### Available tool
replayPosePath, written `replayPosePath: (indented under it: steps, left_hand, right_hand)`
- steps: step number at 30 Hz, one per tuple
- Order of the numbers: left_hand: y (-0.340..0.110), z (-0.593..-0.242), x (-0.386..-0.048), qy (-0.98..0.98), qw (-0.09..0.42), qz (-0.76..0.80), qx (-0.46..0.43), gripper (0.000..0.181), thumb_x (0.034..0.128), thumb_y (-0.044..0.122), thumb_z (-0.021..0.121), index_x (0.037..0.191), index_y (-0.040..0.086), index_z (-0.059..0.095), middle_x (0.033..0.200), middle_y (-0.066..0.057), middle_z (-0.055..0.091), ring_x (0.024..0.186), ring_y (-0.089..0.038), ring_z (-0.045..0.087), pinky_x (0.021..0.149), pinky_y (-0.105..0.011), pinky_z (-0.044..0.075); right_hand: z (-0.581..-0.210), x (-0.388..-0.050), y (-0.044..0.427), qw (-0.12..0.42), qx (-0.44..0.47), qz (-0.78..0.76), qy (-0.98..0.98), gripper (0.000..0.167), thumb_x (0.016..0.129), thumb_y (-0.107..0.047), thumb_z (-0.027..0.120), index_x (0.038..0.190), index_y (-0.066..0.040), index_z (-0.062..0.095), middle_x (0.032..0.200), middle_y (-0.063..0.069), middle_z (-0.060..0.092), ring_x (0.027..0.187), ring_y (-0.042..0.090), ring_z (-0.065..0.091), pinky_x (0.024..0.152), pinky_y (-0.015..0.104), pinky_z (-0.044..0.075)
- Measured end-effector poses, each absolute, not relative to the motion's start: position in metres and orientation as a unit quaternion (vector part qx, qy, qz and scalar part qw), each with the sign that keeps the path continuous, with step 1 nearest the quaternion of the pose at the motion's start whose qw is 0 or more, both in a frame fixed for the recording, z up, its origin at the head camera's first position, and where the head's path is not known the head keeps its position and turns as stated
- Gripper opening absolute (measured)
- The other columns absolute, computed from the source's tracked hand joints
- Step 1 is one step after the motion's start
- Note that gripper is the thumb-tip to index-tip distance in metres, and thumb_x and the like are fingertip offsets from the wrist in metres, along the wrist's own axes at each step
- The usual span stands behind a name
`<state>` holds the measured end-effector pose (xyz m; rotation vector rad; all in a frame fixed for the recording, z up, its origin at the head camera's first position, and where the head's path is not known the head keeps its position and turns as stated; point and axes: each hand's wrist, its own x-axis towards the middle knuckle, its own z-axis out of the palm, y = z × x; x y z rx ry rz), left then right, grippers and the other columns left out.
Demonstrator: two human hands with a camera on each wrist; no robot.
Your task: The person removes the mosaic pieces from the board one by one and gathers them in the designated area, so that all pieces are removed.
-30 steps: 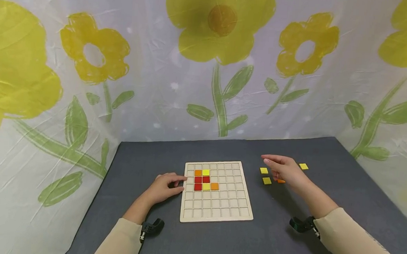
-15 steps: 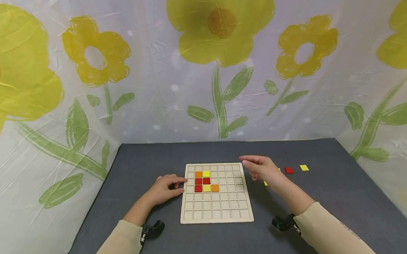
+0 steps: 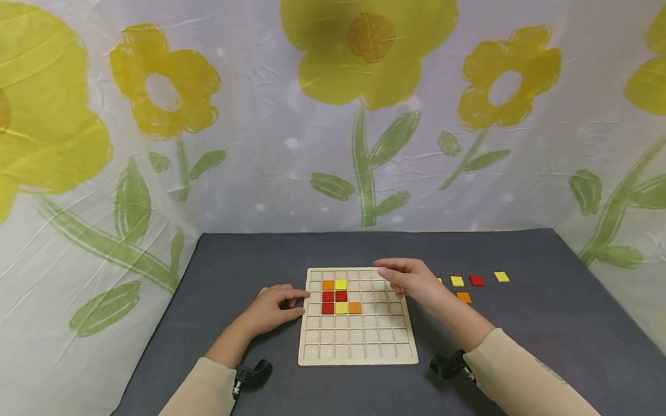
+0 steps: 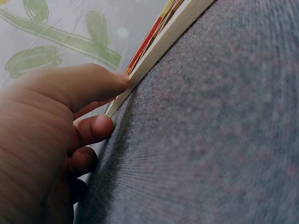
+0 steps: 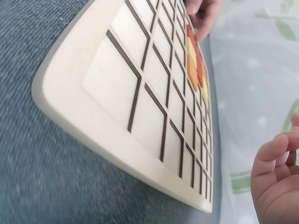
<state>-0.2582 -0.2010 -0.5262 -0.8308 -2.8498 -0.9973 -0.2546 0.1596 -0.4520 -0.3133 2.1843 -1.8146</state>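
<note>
The pale wooden grid board (image 3: 339, 363) bears several red, yellow and orange tiles at its upper left, among them an orange tile (image 3: 355, 308). At the board's left edge lies the left hand (image 3: 271, 308), thumb and index finger touching the rim; the left wrist view shows its thumb against the board edge (image 4: 161, 49) and other fingers bent. The right hand (image 3: 416, 283) hovers over the board's upper right corner, thumb and index finger pointing left. In the right wrist view the right hand (image 5: 278, 182) is partly cut off; whether it holds a tile cannot be seen.
On the dark table (image 3: 251, 254), right of the board, lie a yellow tile (image 3: 456, 281), a red tile (image 3: 477, 280), another yellow tile (image 3: 501, 276) and an orange tile (image 3: 463, 297). A further yellow one is mostly behind the right hand. A flowered cloth (image 3: 245, 166) hangs behind.
The right hand has moved left from the loose tiles to over the board's upper right corner, uncovering several of them. The left hand has stayed at the board's edge.
</note>
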Motion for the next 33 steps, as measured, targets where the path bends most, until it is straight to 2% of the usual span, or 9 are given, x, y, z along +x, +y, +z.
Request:
replayPosePath:
  steps: [6, 12, 19, 26, 33]
  left_hand:
    - [-0.2, -0.524, -0.257, -0.91, 0.0, -0.323, -0.261, 0.033, 0.0924, 0.027, 0.078, 0.125, 0.022, 0.075, 0.078, 0.007, 0.05, 0.074, -0.015, 0.05, 0.078, -0.042, 0.026]
    - [-0.2, -0.525, -0.259, -0.909, 0.003, -0.321, -0.267, 0.033, 0.0929, 0.027, 0.078, 0.125, 0.022, 0.075, 0.078, 0.009, 0.05, 0.074, -0.012, 0.048, 0.078, -0.041, 0.026]
    - [-0.201, -0.526, -0.259, -0.908, 0.008, -0.322, -0.268, 0.033, 0.0925, 0.026, 0.078, 0.125, 0.02, 0.075, 0.078, 0.01, 0.05, 0.074, -0.012, 0.048, 0.078, -0.041, 0.026]
    - [-0.202, -0.527, -0.259, -0.908, 0.011, -0.32, -0.271, 0.032, 0.0925, 0.026, 0.078, 0.124, 0.02, 0.075, 0.078, 0.01, 0.05, 0.074, -0.012, 0.048, 0.078, -0.041, 0.026]
    - [-0.201, -0.526, -0.259, -0.906, 0.012, -0.321, -0.274, 0.031, 0.0926, 0.026, 0.078, 0.123, 0.02, 0.076, 0.077, 0.01, 0.049, 0.073, -0.012, 0.048, 0.077, -0.041, 0.026]
  right_hand:
    - [-0.458, -0.255, 0.149, 0.153, -0.111, -0.621, 0.761, 0.041, 0.102, -0.026, 0.067, 0.137, -0.005, 0.065, 0.074, 0.006, 0.046, 0.065, 0.023, 0.04, 0.065, 0.039, 0.039]
    - [-0.464, -0.257, 0.141, 0.164, -0.115, -0.609, 0.767, 0.044, 0.101, -0.026, 0.068, 0.138, -0.004, 0.064, 0.071, 0.005, 0.044, 0.064, 0.022, 0.037, 0.063, 0.038, 0.036]
    - [-0.467, -0.256, 0.132, 0.173, -0.121, -0.577, 0.789, 0.045, 0.1, -0.026, 0.07, 0.139, -0.003, 0.064, 0.066, 0.005, 0.043, 0.062, 0.021, 0.039, 0.062, 0.037, 0.038]
    - [-0.475, -0.255, 0.123, 0.185, -0.123, -0.545, 0.808, 0.035, 0.099, -0.019, 0.071, 0.131, -0.006, 0.071, 0.086, 0.008, 0.054, 0.053, 0.019, 0.036, 0.052, 0.031, 0.034]
    - [-0.483, -0.251, 0.118, 0.183, -0.138, -0.507, 0.831, 0.029, 0.096, -0.017, 0.074, 0.124, -0.009, 0.075, 0.076, 0.004, 0.052, 0.054, 0.017, 0.039, 0.051, 0.027, 0.033]
